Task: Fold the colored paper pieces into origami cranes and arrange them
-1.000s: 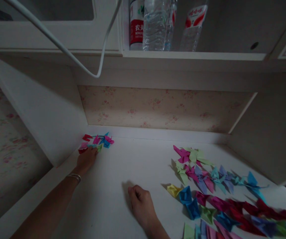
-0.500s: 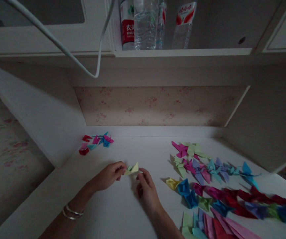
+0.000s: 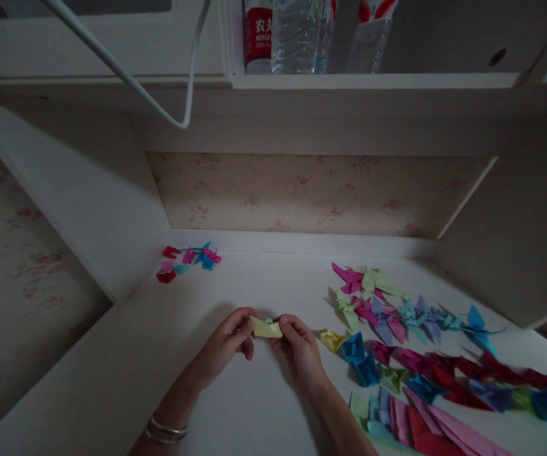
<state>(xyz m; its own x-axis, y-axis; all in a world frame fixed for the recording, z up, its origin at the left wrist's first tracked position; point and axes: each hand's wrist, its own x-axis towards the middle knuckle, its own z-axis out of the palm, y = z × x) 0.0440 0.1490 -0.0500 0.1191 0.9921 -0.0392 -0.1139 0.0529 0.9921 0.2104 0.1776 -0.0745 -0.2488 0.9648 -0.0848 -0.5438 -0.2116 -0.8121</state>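
A small pale-yellow folded paper piece (image 3: pixel 267 329), with a bit of green showing at its top edge, is held between both hands above the white desk (image 3: pixel 235 405). My left hand (image 3: pixel 229 337) pinches its left end between thumb and fingers. At the right end, my right hand (image 3: pixel 299 345) grips it the same way. Two silver bangles (image 3: pixel 166 430) circle the left wrist. The fingers partly cover both ends of the paper.
Rows of colourful origami figures (image 3: pixel 414 320) and folded paper boats (image 3: pixel 444 373) lie to the right, with flat folded strips (image 3: pixel 406 418) in front. A small origami group (image 3: pixel 187 261) sits back left. Overhead, a shelf holds bottles (image 3: pixel 296 38); a white cable (image 3: pixel 159 107) hangs down.
My right hand has closed on the paper's right end, from which it was slightly apart. The paper has turned from a raised point to a lower, boat-like side view. The camera view has shifted.
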